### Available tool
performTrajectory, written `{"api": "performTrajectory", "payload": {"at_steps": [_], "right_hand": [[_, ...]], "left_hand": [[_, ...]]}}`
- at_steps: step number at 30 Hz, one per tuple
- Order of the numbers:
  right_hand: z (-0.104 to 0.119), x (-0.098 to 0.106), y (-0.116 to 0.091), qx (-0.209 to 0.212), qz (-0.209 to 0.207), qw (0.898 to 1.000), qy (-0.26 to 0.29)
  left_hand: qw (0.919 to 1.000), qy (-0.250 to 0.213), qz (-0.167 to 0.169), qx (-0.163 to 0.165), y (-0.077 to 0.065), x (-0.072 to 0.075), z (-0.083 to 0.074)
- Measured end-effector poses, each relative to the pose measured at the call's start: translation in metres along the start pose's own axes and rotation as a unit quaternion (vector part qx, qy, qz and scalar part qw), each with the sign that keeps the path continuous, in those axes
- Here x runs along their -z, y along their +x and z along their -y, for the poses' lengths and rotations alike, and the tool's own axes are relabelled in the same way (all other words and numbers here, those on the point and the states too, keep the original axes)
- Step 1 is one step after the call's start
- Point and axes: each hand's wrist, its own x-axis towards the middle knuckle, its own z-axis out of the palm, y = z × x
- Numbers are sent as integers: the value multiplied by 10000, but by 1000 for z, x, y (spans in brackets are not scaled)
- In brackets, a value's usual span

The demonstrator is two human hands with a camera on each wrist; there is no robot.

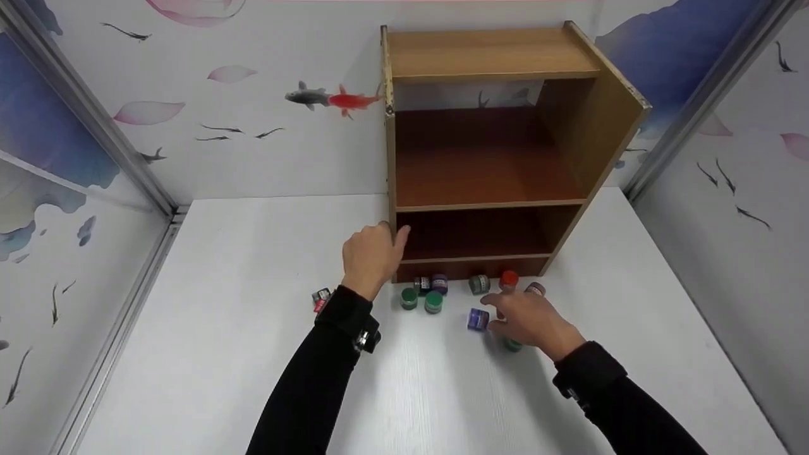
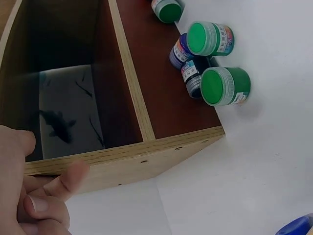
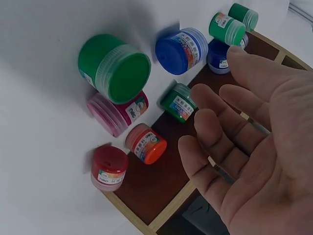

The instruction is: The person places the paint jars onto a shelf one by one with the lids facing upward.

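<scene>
My left hand (image 1: 373, 256) grips the left side panel of a wooden shelf unit (image 1: 493, 47), thumb on the inner side and curled fingers on the outer side. My right hand (image 1: 531, 319) holds nothing; its fingers are loosely bent above small paint jars. Close to its fingers lies a blue jar (image 3: 181, 50) on its side. Around it are a large-looking green jar (image 3: 115, 68), a magenta jar (image 3: 119, 111), another green jar (image 3: 179, 103), an orange jar (image 3: 146, 143) and a red jar (image 3: 109, 167).
By the shelf's lower left front stand two green-lidded jars (image 2: 220, 86), with a purple jar (image 2: 180, 51) and a dark jar (image 2: 192, 78) against the bottom board. Left of my left wrist sit small red and black items (image 1: 321, 298). Printed white walls (image 1: 253, 164) enclose the white table (image 1: 253, 354).
</scene>
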Motion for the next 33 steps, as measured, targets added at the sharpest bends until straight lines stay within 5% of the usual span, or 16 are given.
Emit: {"api": "performTrajectory", "payload": {"at_steps": [33], "right_hand": [[8, -8, 25, -174, 243, 9994, -200]], "left_hand": [[9994, 326, 44, 126, 8, -8, -4]]}}
